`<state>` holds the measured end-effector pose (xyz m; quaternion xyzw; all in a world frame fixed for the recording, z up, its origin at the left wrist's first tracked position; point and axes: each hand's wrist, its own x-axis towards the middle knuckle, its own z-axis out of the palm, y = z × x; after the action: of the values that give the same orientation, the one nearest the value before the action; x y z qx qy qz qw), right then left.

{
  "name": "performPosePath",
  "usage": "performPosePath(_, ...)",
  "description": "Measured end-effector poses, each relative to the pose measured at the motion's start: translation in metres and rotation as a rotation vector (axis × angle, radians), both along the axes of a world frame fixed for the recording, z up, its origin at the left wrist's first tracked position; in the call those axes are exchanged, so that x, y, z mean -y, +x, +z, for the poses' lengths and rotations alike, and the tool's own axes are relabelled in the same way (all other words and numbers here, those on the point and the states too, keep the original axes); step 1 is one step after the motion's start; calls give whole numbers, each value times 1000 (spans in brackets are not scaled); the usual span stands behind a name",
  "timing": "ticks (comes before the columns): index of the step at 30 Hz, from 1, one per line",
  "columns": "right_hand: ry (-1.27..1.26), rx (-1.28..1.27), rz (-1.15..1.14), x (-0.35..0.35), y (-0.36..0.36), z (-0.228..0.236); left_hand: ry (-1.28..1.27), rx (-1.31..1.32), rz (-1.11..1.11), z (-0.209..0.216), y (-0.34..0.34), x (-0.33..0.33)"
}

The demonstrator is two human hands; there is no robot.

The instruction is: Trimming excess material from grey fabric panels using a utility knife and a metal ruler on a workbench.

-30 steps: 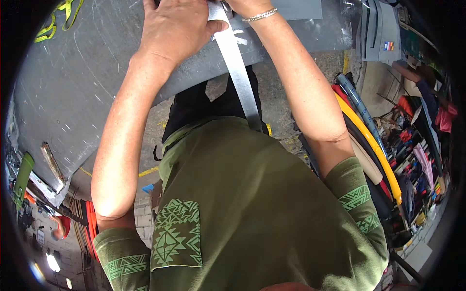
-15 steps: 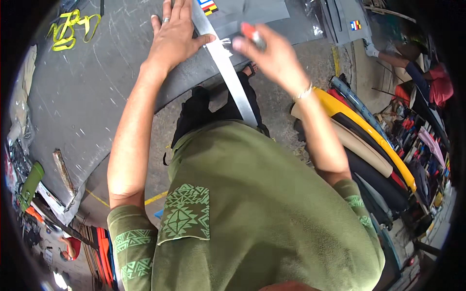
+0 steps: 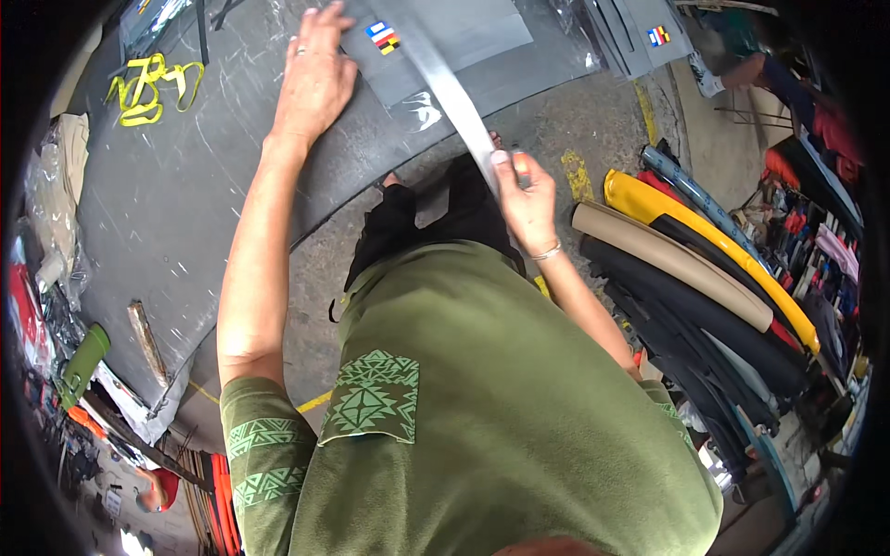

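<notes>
a person in an olive-green shirt with a patterned pocket grips the near end of a long metal straightedge in the right hand, thumb laid on top, beyond the front edge of a scuffed grey worktable. a small orange-tipped tool sits in the same grasp, its kind too small to tell. the straightedge runs away from the hand and over a smooth grey sheet, its far part blurred; whether it rests flat there cannot be told. the left hand holds nothing, fingers loosely extended and fingertips blurred, just left of a multicoloured flag-like patch; whether the palm touches the tabletop cannot be told. farther left lies a tangle of yellow strap, and nearer the body, by the table's left end, a rough wooden stick. at right, yellow and tan rolls of material lie side by side, near a black roll.
</notes>
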<state>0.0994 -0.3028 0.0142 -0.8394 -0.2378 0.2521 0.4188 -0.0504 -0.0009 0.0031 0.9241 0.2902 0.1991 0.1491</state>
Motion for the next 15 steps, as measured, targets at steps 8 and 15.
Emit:
performPosePath(8,133,67,11,22,63,19,33,-507,-16,59,9,65)
performPosePath(15,147,-105,47,10,39,23,116,-181,116,22,-7,32)
